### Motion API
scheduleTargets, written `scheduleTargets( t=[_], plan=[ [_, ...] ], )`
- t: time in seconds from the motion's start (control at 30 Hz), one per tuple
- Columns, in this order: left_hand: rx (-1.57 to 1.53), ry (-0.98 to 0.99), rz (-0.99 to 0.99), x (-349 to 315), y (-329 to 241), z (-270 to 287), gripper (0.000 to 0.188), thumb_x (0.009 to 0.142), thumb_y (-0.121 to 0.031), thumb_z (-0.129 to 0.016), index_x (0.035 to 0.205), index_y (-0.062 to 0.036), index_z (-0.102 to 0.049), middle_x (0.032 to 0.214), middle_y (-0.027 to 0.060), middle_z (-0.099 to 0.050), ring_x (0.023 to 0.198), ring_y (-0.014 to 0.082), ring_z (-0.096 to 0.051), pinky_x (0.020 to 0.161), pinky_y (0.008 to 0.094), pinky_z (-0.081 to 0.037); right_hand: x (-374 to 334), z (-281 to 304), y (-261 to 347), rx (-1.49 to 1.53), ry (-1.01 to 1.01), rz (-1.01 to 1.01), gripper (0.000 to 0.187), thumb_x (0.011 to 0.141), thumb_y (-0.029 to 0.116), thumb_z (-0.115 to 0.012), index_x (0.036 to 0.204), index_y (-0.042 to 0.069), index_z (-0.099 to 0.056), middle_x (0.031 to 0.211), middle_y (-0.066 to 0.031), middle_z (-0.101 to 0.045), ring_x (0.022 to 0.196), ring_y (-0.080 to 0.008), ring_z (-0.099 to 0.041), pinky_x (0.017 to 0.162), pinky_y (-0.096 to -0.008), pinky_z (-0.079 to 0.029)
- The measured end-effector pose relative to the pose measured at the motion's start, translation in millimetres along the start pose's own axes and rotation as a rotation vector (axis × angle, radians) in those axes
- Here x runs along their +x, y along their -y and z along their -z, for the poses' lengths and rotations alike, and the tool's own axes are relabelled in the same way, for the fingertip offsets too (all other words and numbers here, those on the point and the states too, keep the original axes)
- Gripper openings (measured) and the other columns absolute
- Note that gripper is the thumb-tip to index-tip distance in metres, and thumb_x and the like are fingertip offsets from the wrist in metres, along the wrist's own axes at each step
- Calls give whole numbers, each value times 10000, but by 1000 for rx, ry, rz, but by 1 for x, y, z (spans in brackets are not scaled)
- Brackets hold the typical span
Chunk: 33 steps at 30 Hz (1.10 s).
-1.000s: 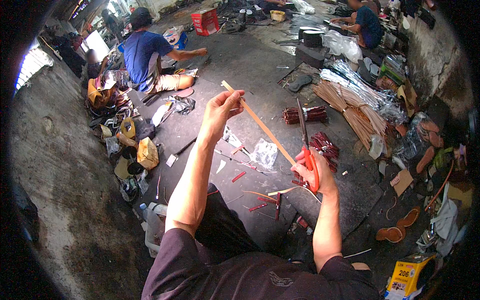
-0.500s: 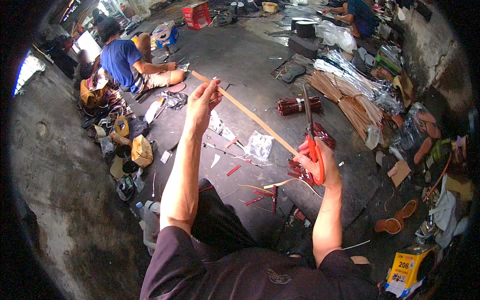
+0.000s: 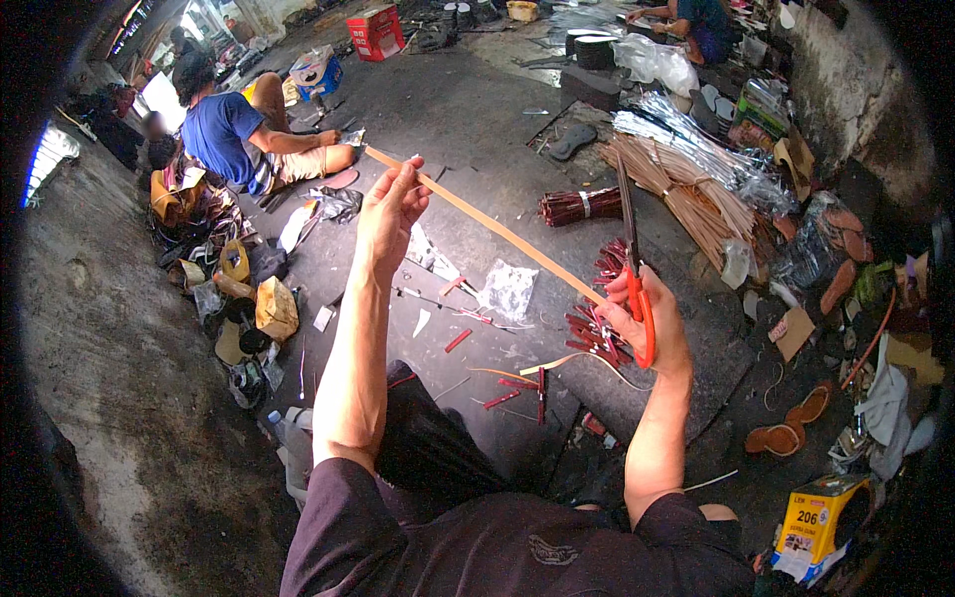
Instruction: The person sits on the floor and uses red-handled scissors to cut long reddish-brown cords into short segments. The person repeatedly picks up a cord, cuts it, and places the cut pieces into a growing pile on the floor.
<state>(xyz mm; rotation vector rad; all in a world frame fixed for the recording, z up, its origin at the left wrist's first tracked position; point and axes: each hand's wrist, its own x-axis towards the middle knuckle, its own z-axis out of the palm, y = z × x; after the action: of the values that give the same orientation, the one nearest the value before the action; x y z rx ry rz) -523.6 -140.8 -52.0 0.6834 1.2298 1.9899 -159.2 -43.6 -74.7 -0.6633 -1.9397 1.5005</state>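
A long, narrow tan strip (image 3: 507, 235) is stretched taut between my two hands, slanting down from left to right. My left hand (image 3: 394, 204) pinches it near its upper end, with a short tail sticking out beyond the fingers. In my right hand (image 3: 662, 323) are orange-handled scissors (image 3: 643, 316), blades pointing up and away; its thumb and fingers also grip the strip's lower end. Below and behind that hand lies a pile of short dark red strips (image 3: 600, 333), partly hidden by it. A loose pale strip (image 3: 572, 360) curls on the floor nearby.
Farther off is a tied dark red bundle (image 3: 579, 206); right of it lies a large tan strip bundle (image 3: 686, 194). A person in blue (image 3: 227, 139) sits at the far left, another (image 3: 701, 28) at the far right. Brown sandals (image 3: 791, 423) and a yellow tin (image 3: 814, 522) are at right.
The view has shifted slightly. Both hands still hold the strip taut, and the scissors remain upright in my right hand.
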Motion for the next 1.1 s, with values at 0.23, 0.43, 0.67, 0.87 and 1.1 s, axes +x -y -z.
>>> scheduleTargets(
  t=[0.23,0.43,0.67,0.87,1.1],
  plan=[
    [-262,-141,190,2,19,6,389,1006,-273,-583,1289,-8,-551,1035,2,-597,938,178,-606,880,314,-512,-3,-7,11,13,-3,43,251,893,77,-679,1079,-1,-529,931,-107,-623,857,-202,-713,742,-305,-564],
    [-353,226,722,-26,48,-44,472,1019,-317,-510,1292,67,-500,1270,207,-570,1201,278,-570,1033,372,-488,0,-20,9,84,-22,89,277,897,63,-666,1114,-5,-506,945,-115,-609,840,-206,-714,708,-294,-557],
    [-156,168,353,-29,31,-49,404,1008,-263,-564,1274,40,-540,1249,184,-583,1155,267,-586,1036,336,-471,-4,-30,9,31,-39,77,293,871,86,-720,1089,10,-539,947,-95,-621,882,-205,-703,752,-322,-549],
    [139,114,200,-42,1,-64,359,1043,-353,-487,1226,-56,-573,1050,109,-646,940,176,-645,821,275,-519,0,-40,13,-144,-106,15,359,836,173,-786,1085,21,-576,919,-100,-682,855,-207,-713,729,-337,-544],
    [242,297,251,-90,6,-107,400,1049,-367,-469,1240,-29,-570,1013,93,-657,875,160,-662,800,283,-539,7,-86,18,333,-184,30,317,897,234,-730,1034,31,-528,784,-47,-629,493,-80,-506,442,-237,-424]
  ],
)
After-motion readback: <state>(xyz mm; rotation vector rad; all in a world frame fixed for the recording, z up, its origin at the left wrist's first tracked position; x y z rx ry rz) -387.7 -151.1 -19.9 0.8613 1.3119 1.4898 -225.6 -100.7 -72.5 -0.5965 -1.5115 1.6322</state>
